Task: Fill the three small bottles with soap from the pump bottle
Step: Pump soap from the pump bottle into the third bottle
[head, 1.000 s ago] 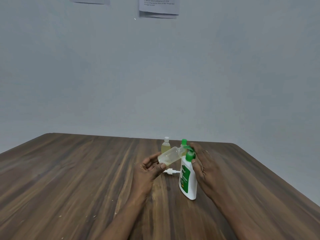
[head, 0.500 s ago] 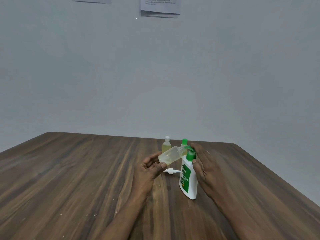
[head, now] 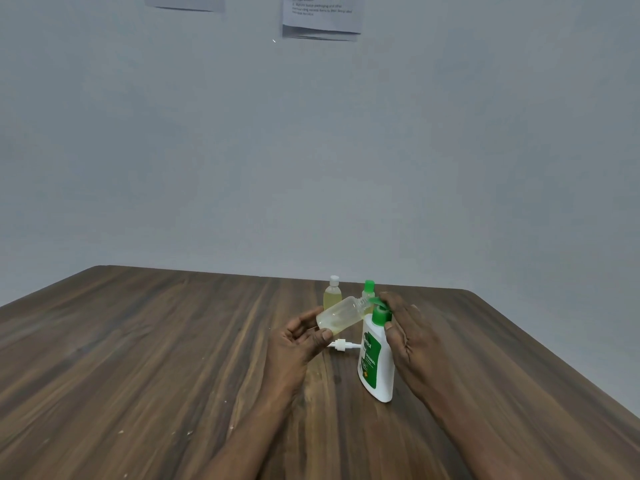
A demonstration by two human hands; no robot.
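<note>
A white pump bottle (head: 377, 368) with a green label and green pump head stands on the wooden table (head: 173, 358). My right hand (head: 403, 327) rests on the pump head, fingers over its top. My left hand (head: 301, 336) holds a clear small bottle (head: 341, 315) tilted, its uncapped threaded neck at the pump's green spout; pale yellow liquid lies in it. Behind stand two more small bottles of yellow liquid: one with a white cap (head: 332, 294), one with a green cap (head: 369, 292), partly hidden.
A white spray-type cap (head: 341, 344) lies on the table between my left hand and the pump bottle. The table's far edge meets a grey wall with paper sheets (head: 320, 15) pinned high up. The table's right edge runs diagonally nearby.
</note>
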